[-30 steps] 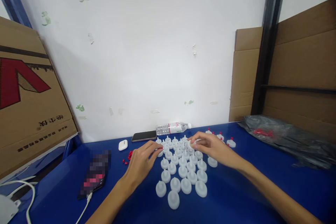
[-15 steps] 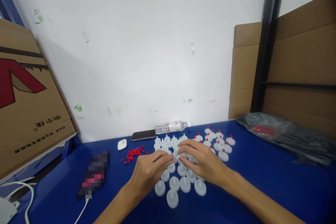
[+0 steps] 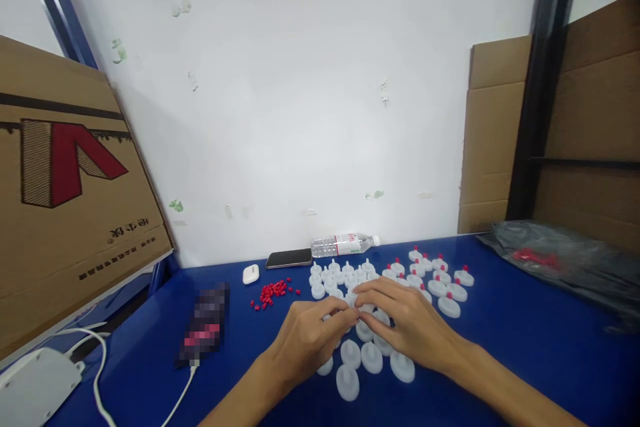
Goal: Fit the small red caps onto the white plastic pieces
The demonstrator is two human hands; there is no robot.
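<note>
Several white plastic caps (image 3: 361,355) stand in rows on the blue table (image 3: 500,360). My left hand (image 3: 310,337) and my right hand (image 3: 405,320) meet over the middle of the rows, fingers curled and pinched together around a small white cap (image 3: 354,298) between their fingertips. To the right sits a group of white caps with red tips (image 3: 440,283). A small heap of loose red pieces (image 3: 273,292) lies left of the rows.
A phone (image 3: 289,258), a lying water bottle (image 3: 344,244) and a white earbud case (image 3: 251,273) sit by the wall. Another phone on a cable (image 3: 205,327) lies left. A cardboard box (image 3: 65,193) leans at left, a black bag (image 3: 565,260) at right.
Both hands have drawn back from the far rows toward the middle and come together. The right hand left the red-tipped group. The view has shifted slightly.
</note>
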